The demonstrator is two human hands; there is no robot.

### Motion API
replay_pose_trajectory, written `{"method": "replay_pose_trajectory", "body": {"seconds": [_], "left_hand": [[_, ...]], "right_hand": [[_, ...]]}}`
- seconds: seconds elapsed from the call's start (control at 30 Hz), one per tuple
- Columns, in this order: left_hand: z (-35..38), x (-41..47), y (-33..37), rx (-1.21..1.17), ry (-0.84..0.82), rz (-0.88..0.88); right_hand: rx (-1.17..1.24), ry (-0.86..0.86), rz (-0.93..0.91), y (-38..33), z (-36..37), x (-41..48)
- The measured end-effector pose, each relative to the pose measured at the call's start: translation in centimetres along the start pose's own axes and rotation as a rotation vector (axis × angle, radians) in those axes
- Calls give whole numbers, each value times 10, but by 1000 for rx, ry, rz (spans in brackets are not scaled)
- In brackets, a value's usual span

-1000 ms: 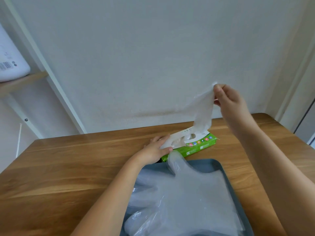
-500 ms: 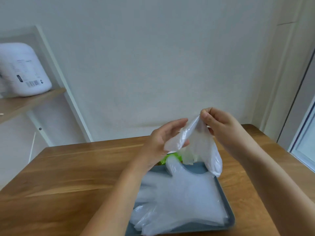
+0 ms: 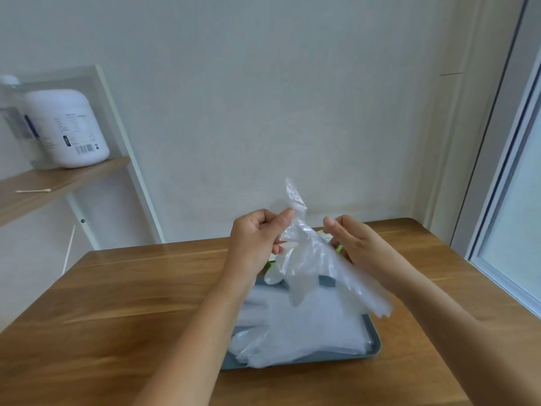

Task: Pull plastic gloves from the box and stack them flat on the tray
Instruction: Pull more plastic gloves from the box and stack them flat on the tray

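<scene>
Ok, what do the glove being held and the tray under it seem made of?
Glove: thin clear plastic film, slightly glossy; the wall shows through it and it crinkles and droops. Tray: grey-blue with a smooth matte rim and rounded corners, probably moulded plastic, possibly coated metal.

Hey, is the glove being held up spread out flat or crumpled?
Crumpled. The glove hangs twisted and creased in the air, pinched near its top by the left hand, above the stack on the tray.
</scene>
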State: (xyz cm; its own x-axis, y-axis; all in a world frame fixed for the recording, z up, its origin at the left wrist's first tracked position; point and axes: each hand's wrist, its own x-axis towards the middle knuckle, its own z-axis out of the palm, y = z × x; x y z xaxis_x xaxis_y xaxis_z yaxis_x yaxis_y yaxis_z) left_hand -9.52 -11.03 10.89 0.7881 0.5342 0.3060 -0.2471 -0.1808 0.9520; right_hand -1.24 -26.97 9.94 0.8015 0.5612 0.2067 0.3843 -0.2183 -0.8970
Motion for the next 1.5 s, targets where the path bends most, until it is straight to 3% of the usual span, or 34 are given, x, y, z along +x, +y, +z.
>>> {"method": "replay_pose_trajectory", "body": {"seconds": [0.2,0.27,0.33,0.43,0.53,0.63,0.7,0.77,0.83,0.97,1.07,1.17,1.33,1.43,1.5], "left_hand": [[-14,-5,1,-30,95,-72],[-18,-6,-2,-38,114,-101],[-23,-8,-4,-75,129,-129],[-31,-7,-7,-69,170,-153],[-43,-1,-14,45,204,-158],[-53,7,-29,270,174,-143],[-52,4,-34,483,251,-17],[-43,-6,-29,524,331,250],[-28,-17,-22,472,242,355],[3,-30,-19,463,-244,-61],[15,-25,-26,371,-369,-175],[24,-17,-32,267,-337,-184],[35,-6,-34,186,-257,-202],[29,0,-35,112,-195,-234],[22,4,-34,30,-121,-260]], "right_hand": [[-221,-254,-198,7,18,-32],[-267,-153,-298,13,29,-40],[-143,31,-327,19,35,-43],[84,150,-148,20,27,-39],[163,32,77,21,18,-31],[412,-38,254,23,14,-21],[489,-34,316,24,12,-14],[495,-28,345,27,12,-6],[472,-42,355,27,13,0],[416,-50,296,24,21,12],[388,-72,260,21,26,18],[238,-28,303,20,25,23],[207,104,328,41,6,38],[145,267,284,72,-27,46],[-41,384,322,105,-50,50]]}}
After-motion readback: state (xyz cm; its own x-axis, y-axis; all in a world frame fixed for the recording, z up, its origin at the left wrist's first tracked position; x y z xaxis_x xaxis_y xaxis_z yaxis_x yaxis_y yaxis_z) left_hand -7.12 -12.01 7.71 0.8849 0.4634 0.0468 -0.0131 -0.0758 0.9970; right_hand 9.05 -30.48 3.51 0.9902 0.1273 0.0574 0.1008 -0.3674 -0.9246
